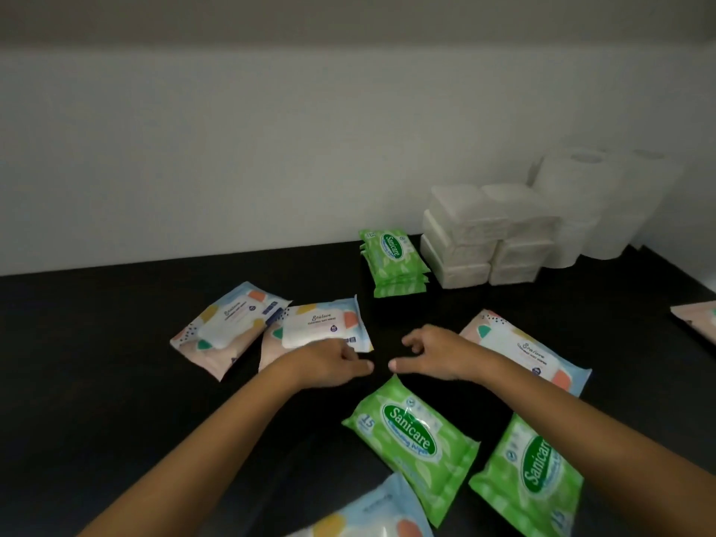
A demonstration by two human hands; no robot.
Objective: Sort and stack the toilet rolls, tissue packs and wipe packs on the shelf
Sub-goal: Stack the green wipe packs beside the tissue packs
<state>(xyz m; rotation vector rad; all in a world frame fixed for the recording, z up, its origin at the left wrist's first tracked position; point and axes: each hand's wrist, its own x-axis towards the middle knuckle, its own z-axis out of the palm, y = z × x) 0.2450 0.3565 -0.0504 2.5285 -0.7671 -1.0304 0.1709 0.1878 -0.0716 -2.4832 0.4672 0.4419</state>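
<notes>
While the left hand (333, 361) and right hand (438, 354) hold nothing, fingers relaxed, just beyond the nearest green wipe pack (414, 439), best grip its long edges and square it onto the green stack (395, 261).

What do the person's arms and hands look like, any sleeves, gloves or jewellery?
The left hand and right hand are ungloved. No watch, bracelet or ring shows on either, and no sleeve is in view all the way down to the frame edge.
</notes>
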